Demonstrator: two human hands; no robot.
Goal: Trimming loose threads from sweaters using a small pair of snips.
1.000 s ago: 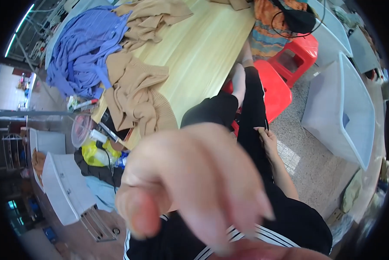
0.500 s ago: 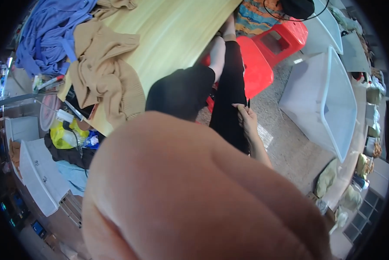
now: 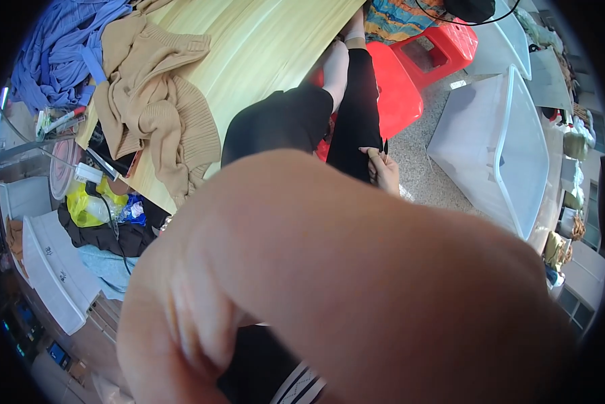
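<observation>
Cluttered workroom. Pale wood-grained table (image 3: 262, 54) across the upper centre of the frame. Upper left, a heaped blue garment (image 3: 60, 50); just right of it, a tan knitted garment (image 3: 154, 111), crumpled, ribbed edge turned toward frame centre. Upper right: red stools (image 3: 400, 87), then a whitish plastic bin (image 3: 467, 135) on speckled floor (image 3: 420, 161). A yellow bag (image 3: 87, 205) sits left of centre.

Right hand (image 3: 385, 172), right of centre: fingers curled in against the black trouser leg (image 3: 353, 101), which runs from upper centre toward mid-frame. Whether they pinch the cloth, cannot tell. Left hand and forearm (image 3: 302, 229): very close to the lens, blurred, filling the lower centre; no separate fingers distinguishable, so spread or closed cannot be told.
</observation>
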